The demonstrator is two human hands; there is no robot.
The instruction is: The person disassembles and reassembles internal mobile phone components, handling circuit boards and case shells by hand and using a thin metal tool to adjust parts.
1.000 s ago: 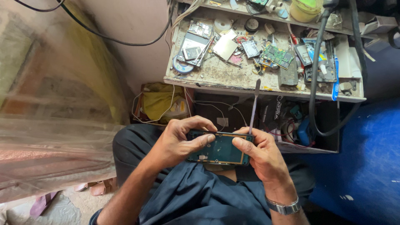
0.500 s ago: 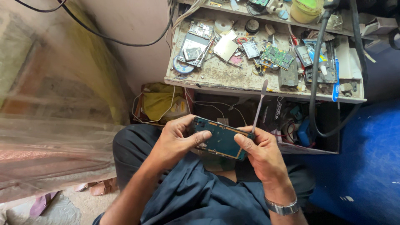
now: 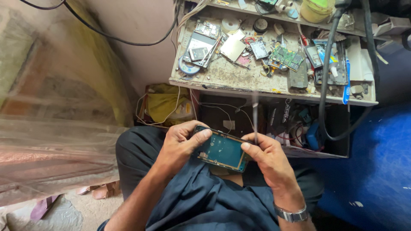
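We sit below a cluttered workbench (image 3: pixel 222 77), an opened phone (image 3: pixel 220 150) in both our hands.
Our left hand (image 3: pixel 180 145) grips its nine o'clock edge, thumb on top; our right hand (image 3: pixel 267 158) pinches the three o'clock edge and a thin tool (image 3: pixel 255 117) pointing to twelve.

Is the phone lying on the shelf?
No, both hands, left and right, hold the phone above the lap.

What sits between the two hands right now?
In the head view, an opened phone lies between the left hand and the right hand, held by both.
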